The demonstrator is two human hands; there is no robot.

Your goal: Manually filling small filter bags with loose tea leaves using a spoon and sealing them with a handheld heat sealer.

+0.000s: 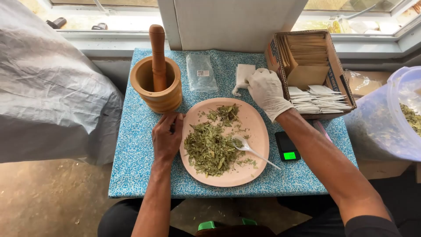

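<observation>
My left hand [167, 137] is resting bare on the bench [131, 149], its curled grip touching the rim of the pink plate [258, 131]; whether the fingers are pinching anything is hidden beneath the knuckles. Just beyond this grip, the wooden mortar [158, 90] is standing with its pestle [158, 57] leaning inside. My right hand [266, 91], gloved in white, is closing its grip on a small white filter bag [243, 77]; the fingertips are covering the bag's near edge. Between both grips, dried green leaves [210, 147] are lying heaped on the plate, with a white spoon [252, 150] resting among them. Right of the gloved grip, a cardboard box [337, 74] is holding more bags. Below that wrist, a small scale [287, 147] is partly covered by my forearm. A clear tub [386, 118] is cut off at the right edge.
</observation>
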